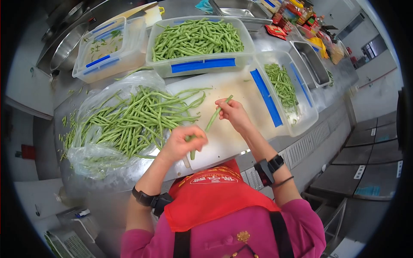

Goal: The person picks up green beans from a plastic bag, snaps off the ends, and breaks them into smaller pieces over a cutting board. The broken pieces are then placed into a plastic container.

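My right hand (234, 114) is closed, pinching a length of green bean (211, 121) that slants down to the left over the white cutting board (234, 139). My left hand (185, 141), slightly blurred, curls around another piece of green bean (192, 154), whose end pokes out below the fingers. Just left of that hand lies a heap of long, whole green beans (133, 120), spilling from an opened clear plastic bag (99, 161) onto the board's edge.
Behind the board stands a clear bin (202, 65) piled with short bean pieces. To the right, a tilted clear bin (301, 124) holds more pieces. A lidded bin with scraps (101, 71), a steel bowl (69, 47), a steel pan (310, 64) and bottles (306, 16) surround them.
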`<state>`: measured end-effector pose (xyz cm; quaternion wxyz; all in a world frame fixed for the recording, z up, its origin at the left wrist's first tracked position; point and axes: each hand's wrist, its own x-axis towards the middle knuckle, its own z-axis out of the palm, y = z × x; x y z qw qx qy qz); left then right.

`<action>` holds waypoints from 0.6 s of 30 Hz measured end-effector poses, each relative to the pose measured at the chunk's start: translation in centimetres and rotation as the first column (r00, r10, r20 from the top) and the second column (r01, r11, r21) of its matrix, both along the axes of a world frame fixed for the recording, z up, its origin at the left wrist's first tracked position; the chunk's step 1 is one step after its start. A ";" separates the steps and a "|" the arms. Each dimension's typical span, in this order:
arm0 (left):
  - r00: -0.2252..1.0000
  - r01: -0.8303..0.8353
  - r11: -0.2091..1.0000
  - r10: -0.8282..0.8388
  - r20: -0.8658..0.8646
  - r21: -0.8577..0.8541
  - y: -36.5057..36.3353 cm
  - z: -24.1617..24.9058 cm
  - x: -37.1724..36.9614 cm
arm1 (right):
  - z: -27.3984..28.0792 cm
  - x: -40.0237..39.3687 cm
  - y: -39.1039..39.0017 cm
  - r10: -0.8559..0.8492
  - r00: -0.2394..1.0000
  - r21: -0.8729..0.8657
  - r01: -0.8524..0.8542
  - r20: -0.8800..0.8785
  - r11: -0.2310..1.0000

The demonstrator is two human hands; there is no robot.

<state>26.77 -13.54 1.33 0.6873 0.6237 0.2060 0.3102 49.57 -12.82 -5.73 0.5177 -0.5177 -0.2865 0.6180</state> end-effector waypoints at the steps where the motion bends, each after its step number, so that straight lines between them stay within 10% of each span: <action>1: 0.998 -0.063 0.981 0.066 0.008 -0.184 0.8 -0.8 -0.5 | 1.4 -0.6 -0.6 0.015 0.997 0.030 -0.017 0.081 0.999; 3: 0.986 -0.136 0.871 0.166 0.021 -0.471 1.9 -1.6 -0.6 | 3.0 -1.2 -1.7 0.028 0.987 0.089 -0.043 0.161 0.995; 7: 0.985 -0.163 0.843 0.109 -0.135 -0.512 1.9 -3.5 0.6 | 3.7 -3.2 -2.1 0.069 0.986 0.211 -0.101 0.154 0.972; 10: 0.926 -0.084 0.959 -0.026 -0.376 -0.271 1.5 -3.7 1.3 | 4.1 -3.6 -2.2 0.038 0.977 0.253 -0.092 0.212 0.963; 13: 0.857 -0.165 0.966 0.240 -0.457 0.199 0.7 -3.5 1.6 | 4.3 -2.7 -2.0 -0.007 0.963 0.232 -0.058 0.270 0.971; 18: 0.922 -0.130 0.627 0.361 -0.138 0.768 0.5 -2.6 1.5 | 3.1 -1.8 -1.7 0.077 0.979 -0.008 -0.080 -0.188 0.997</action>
